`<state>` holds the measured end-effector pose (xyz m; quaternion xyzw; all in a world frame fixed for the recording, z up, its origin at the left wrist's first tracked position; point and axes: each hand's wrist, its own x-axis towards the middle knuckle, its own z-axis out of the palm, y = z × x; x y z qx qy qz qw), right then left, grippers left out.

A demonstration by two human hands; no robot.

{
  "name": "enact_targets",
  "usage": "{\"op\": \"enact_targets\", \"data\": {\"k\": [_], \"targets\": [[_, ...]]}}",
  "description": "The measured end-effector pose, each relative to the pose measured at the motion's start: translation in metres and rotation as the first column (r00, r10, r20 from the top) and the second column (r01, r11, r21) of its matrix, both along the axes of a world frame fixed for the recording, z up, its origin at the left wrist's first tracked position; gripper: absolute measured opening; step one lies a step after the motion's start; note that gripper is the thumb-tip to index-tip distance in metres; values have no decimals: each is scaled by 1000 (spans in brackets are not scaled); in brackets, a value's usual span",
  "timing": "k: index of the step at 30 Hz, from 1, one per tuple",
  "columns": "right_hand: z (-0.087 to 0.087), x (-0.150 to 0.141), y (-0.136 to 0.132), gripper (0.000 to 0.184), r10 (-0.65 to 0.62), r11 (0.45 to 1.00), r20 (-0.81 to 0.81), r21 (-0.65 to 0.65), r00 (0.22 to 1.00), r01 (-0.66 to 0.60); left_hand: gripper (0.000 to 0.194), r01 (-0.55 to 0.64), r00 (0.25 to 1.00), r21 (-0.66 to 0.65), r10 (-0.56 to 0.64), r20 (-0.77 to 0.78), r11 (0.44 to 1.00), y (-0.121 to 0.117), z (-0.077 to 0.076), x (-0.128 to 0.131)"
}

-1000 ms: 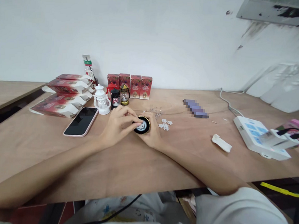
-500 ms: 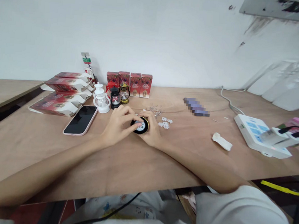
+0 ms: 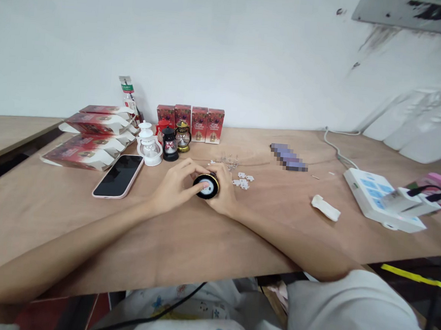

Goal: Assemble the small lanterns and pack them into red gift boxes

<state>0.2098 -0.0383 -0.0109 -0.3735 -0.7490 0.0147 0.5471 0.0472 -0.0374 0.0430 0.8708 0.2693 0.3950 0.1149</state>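
Between my hands is a mini lantern (image 3: 211, 193), its round black base with a gold rim and a pale disc turned toward me. My right hand (image 3: 225, 192) wraps around its far and right side. My left hand (image 3: 176, 184) grips it from the left, thumb laid on the pale disc and fingers curled behind the rim. The lantern's upper body is mostly hidden. Just right of my right hand lie several small white plastic pieces (image 3: 243, 181). Beyond the hands is a scatter of small metal screws or pins (image 3: 231, 162).
White (image 3: 150, 149), black (image 3: 170, 148), red and gold (image 3: 183, 137) lanterns stand at back left, before upright red boxes (image 3: 199, 124). Flattened or open red boxes (image 3: 84, 149) and a phone (image 3: 119, 177) lie left. A power strip (image 3: 374, 197) and a blurred purple object (image 3: 288, 157) are right.
The left fingertips were pinched over the pale disc; now the thumb presses flat on it and the other fingers have moved behind the rim. The right hand keeps its hold.
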Motion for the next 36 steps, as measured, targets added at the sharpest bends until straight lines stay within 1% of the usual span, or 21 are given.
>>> {"op": "enact_targets", "data": {"k": [2,4,6,7,11,13,16,19,21,23,26,27,28,31,34,36], "targets": [[0,0,-1,24,-11,1000,14,-18,1000,11,20,-12,1000,29,12,-2,1000,-1,-1,0],[-1,0,-1,26,-15,999,25,-29,1000,16,20,-30,999,59,33,-36,998,-3,-1,0],[-2,0,-1,30,-23,1000,12,-15,1000,24,20,-43,995,98,52,-88,994,-4,1,-1],[-3,0,-1,34,-27,1000,-3,3,1000,27,20,-31,992,121,45,-117,992,-4,2,-1],[-5,1,1,55,-35,997,-61,69,998,39,27,126,969,217,-74,-235,968,0,7,-6],[-6,1,1,60,-32,997,-55,63,998,36,27,172,953,296,-82,-291,940,4,8,-9],[-6,0,0,62,-36,997,-22,73,999,38,24,176,943,465,-13,-332,867,7,7,-12],[-6,-1,-1,66,-71,991,-3,109,997,71,21,156,949,624,57,-309,766,8,2,-13],[-7,-1,1,72,-92,988,-30,124,995,95,16,146,953,692,87,-291,707,8,-1,-14],[-9,0,5,73,-104,986,-65,122,992,112,13,132,957,743,112,-269,656,9,-3,-15],[-14,2,15,69,-119,991,-82,58,989,124,13,93,971,815,128,-201,572,10,-2,-16],[-15,2,17,69,-121,992,-80,29,989,124,14,83,974,828,131,-186,554,11,-2,-16],[-17,2,19,68,-120,993,-77,5,990,121,15,76,975,832,135,-179,549,11,-1,-17],[-19,2,21,65,-97,995,-66,-14,993,96,18,64,969,816,161,-189,574,12,-1,-18],[-20,2,19,62,-55,998,-46,-19,997,54,21,42,967,820,182,-176,571,15,-4,-20],[-20,2,18,63,-17,1000,-4,-26,1000,16,23,35,964,810,194,-182,586,17,-8,-21]]}}
